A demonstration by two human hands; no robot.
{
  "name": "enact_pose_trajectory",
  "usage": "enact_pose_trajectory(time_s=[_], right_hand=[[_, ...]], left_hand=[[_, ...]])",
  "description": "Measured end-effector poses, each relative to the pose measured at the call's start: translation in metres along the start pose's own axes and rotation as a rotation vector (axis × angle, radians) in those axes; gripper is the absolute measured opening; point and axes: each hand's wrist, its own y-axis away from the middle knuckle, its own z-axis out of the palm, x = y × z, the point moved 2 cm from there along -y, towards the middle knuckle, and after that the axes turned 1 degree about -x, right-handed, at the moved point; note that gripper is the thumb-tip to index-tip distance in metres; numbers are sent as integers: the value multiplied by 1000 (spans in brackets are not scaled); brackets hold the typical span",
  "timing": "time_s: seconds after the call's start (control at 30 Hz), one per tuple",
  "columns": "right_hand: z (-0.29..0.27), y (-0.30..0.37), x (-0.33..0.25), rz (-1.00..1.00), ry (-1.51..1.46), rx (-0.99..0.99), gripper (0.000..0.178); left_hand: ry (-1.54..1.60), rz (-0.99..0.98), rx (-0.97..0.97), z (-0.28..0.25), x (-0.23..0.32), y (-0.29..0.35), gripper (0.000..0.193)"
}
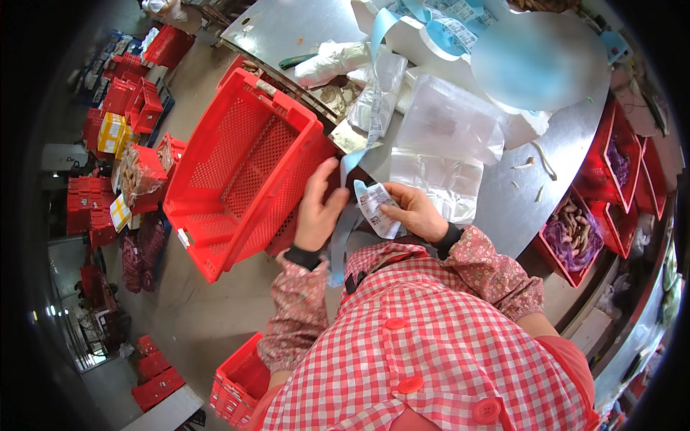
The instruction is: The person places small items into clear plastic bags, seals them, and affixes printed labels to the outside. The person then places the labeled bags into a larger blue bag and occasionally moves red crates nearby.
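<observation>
The right hand (419, 214) pinches a white printed label (374, 205) in front of the checked apron (445, 309), while the left hand (316, 215) curls beside a pale-blue strip (349, 165) (whether it grips that, I cannot tell), with a red crate (298, 115) at left and clear plastic bags (447, 126) on the metal table (575, 147).

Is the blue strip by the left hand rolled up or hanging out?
Hanging out: the blue strip runs off the table, passes by the left hand and dangles below it.
</observation>
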Motion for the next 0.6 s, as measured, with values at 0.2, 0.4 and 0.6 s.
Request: enact_pose_trajectory(time_s=[0.2,0.4,0.6], right_hand=[[-18,4,13,-44,1,107,32],[-28,15,23,122,-73,73,26],[-42,23,31,75,-72,157,27]], left_hand=[[38,-272,-185,45,31,-29,18],[144,-151,-86,65,22,-27,18],[416,-344,-275,77,0,-21,23]])
